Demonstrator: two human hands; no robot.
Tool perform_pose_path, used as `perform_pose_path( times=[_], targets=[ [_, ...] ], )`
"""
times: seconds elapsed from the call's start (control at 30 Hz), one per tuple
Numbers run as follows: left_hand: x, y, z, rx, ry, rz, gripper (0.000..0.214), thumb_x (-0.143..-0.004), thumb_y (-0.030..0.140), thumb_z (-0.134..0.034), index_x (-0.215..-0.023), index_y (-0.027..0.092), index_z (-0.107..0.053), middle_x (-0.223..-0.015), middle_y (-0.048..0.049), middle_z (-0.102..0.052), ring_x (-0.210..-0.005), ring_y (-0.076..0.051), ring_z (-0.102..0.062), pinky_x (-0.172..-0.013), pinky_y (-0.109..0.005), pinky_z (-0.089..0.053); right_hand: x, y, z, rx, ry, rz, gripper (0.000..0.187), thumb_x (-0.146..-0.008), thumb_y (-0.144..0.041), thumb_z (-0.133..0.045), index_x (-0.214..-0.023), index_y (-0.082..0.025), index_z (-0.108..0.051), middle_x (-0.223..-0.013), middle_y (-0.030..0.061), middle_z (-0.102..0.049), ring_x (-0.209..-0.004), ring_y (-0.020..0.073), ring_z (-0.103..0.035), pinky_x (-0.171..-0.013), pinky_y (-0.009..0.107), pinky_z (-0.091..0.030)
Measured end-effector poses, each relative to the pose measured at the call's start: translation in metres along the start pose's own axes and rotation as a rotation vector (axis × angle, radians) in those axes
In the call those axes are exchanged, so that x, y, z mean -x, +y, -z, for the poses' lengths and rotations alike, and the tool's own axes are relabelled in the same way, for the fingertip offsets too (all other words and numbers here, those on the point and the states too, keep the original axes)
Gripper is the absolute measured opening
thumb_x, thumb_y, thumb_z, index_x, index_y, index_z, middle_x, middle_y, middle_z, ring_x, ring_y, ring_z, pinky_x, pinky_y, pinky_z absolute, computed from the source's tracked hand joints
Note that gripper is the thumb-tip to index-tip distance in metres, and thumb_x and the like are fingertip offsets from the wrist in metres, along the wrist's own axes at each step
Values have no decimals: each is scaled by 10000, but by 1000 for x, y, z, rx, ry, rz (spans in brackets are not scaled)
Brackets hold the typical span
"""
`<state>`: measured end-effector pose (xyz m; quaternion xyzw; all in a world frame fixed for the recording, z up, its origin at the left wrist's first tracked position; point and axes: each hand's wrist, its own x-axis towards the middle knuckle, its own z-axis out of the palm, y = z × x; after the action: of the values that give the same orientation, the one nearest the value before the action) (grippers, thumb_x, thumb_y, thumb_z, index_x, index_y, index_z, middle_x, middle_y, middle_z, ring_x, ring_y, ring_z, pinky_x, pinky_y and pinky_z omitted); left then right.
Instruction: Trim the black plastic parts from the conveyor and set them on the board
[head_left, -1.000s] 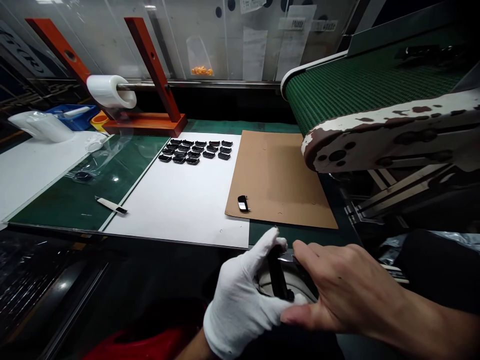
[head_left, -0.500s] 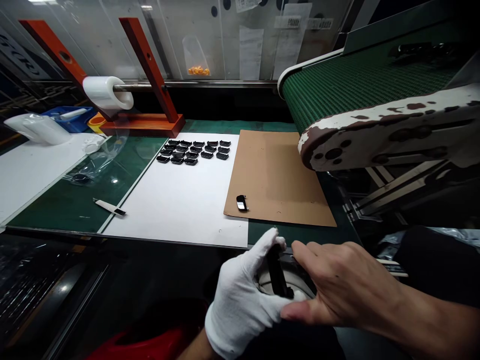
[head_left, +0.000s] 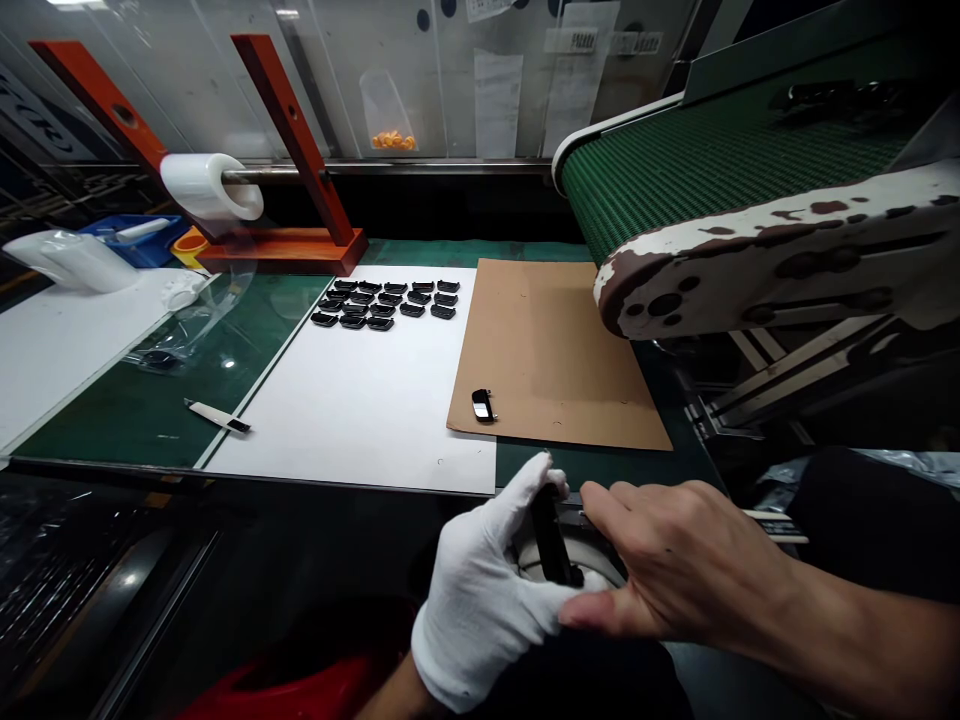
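Observation:
My left hand [head_left: 480, 590], in a white glove, is pinched round a small black plastic part [head_left: 551, 545] held edge-on below the table's front edge. My bare right hand [head_left: 675, 560] presses against the same part from the right, thumb underneath, fingers curled over a thin blade-like tool [head_left: 581, 518] that I cannot make out fully. One loose black part [head_left: 484, 404] lies on the near left corner of the brown cardboard sheet [head_left: 555, 360]. Several black parts [head_left: 390, 303] sit in rows at the far end of the white sheet [head_left: 367, 400].
A green conveyor belt [head_left: 720, 170] with a worn white frame overhangs the table's right side. A roll of clear film [head_left: 210, 185] hangs on an orange stand at the back left. A small knife [head_left: 217, 416] lies on the green mat [head_left: 150, 400]. A blue tray [head_left: 135, 235] stands far left.
Both hands stay together on the black part and have shifted only slightly upward. The view has drifted a little, nothing on the table has moved.

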<state>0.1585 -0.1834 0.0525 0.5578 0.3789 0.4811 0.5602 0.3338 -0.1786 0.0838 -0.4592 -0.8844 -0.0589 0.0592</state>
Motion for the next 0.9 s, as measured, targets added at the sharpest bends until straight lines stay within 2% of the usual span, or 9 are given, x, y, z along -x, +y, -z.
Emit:
perform_pose_path(
  times=[0.13,0.37,0.53,0.77,0.9],
  targets=[
    [1,-2,0,-2,9,-26,777,-592,219,-853,-1295,123,-539,-1124,-86,-693,-975,-227,-686,-877,-225,-572,1,0,-1,8,31,17,753,-806,-780,-75,-650,-195,-522,-481,7,-520,-367,188,-533,-422,313,-134],
    [2,-8,0,-36,27,-84,822,-543,56,-847,-1293,200,-543,-1135,-22,-692,-981,-194,-683,-894,-207,-562,2,-1,-3,45,31,22,747,-830,-748,-58,-647,-199,-529,-482,10,-515,-372,198,-536,-414,316,-145],
    [4,-10,1,19,14,-54,801,-564,68,-844,-1289,229,-546,-1141,-11,-689,-976,-190,-686,-892,-210,-564,3,-1,-4,56,33,34,738,-838,-742,-67,-649,-203,-535,-483,6,-516,-358,210,-529,-410,321,-153],
    [4,-16,-1,22,12,5,878,-517,136,-884,-1315,192,-521,-1142,-39,-684,-985,-201,-680,-910,-221,-557,5,0,-6,36,6,50,759,-857,-713,-43,-671,-192,-563,-496,8,-534,-364,207,-537,-399,324,-163],
    [4,-18,-2,16,24,27,862,-536,131,-875,-1318,170,-515,-1152,-53,-680,-977,-206,-682,-898,-234,-568,6,1,-8,14,27,51,763,-872,-692,-35,-682,-184,-571,-497,8,-543,-374,203,-549,-396,320,-167]
  ],
)
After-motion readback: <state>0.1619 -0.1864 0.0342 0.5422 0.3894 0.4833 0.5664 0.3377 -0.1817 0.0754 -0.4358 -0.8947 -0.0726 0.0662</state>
